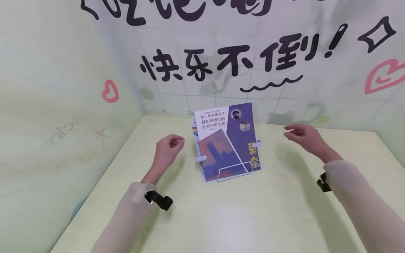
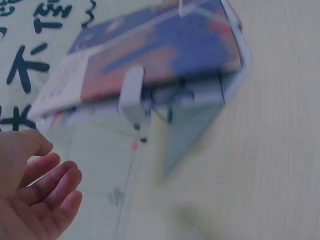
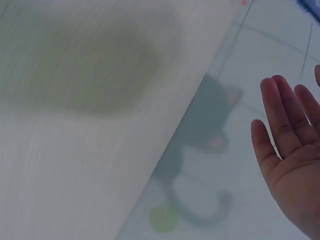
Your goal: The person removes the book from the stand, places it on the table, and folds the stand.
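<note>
A book point(image 1: 227, 144) with a purple and white cover and a painting of a tower leans back on a book stand point(image 1: 235, 172). White clips of the stand hold its left and right edges, and a wire loop crosses the bottom. To the left of the book, apart from it, my left hand point(image 1: 168, 149) hovers with loosely curled fingers and holds nothing. In the left wrist view a clip point(image 2: 132, 95) grips the book's side edge. My right hand point(image 1: 303, 138) is raised off to the right of the book, its fingers point(image 3: 287, 120) nearly straight and nothing in them.
The pale wooden table point(image 1: 253, 218) runs back to a printed wall cloth point(image 1: 177, 98) with black characters and hearts. Another cloth wall point(image 1: 63, 140) closes off the left side. A black wrist camera point(image 1: 159, 200) hangs below the left sleeve.
</note>
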`<state>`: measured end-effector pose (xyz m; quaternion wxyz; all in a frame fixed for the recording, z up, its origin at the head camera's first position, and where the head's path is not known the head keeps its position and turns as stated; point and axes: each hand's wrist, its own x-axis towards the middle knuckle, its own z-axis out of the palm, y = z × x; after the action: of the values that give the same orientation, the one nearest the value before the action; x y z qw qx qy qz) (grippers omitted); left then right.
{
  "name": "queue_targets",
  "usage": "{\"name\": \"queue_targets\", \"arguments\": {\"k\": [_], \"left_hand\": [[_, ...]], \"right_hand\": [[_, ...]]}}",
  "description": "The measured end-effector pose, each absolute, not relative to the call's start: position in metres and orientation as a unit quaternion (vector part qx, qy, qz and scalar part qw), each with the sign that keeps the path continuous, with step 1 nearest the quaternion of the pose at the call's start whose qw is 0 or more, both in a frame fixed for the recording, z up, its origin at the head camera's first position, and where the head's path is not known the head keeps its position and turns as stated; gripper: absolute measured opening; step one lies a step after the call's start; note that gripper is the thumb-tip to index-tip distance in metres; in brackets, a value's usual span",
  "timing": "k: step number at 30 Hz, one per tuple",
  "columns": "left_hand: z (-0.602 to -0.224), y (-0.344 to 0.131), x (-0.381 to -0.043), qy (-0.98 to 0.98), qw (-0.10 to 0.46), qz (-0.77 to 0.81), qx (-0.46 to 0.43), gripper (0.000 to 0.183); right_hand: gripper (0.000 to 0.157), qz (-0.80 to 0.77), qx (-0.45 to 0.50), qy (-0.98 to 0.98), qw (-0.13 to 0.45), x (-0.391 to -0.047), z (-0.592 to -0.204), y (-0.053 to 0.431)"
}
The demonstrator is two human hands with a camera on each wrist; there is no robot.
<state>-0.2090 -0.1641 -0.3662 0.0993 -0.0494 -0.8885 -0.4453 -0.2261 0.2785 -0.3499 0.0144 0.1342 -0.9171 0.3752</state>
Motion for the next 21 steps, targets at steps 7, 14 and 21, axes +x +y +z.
{"name": "queue_targets", "arguments": {"k": [7,14,21], "left_hand": [[-0.355,-0.113,-0.204,-0.859,0.083,-0.505,-0.030,0.018],[-0.357,-0.096,-0.205,-0.860,0.074,-0.504,-0.006,0.020],[-0.359,-0.098,-0.203,-0.860,0.101,-0.500,0.026,0.022]], "right_hand": [[0.038,0.438,0.125,-0.890,-0.012,-0.248,-0.357,0.214],[0.035,0.448,0.092,-0.889,-0.011,-0.253,-0.364,0.197],[0.037,0.449,0.089,-0.889,0.006,-0.251,-0.368,0.193]]}}
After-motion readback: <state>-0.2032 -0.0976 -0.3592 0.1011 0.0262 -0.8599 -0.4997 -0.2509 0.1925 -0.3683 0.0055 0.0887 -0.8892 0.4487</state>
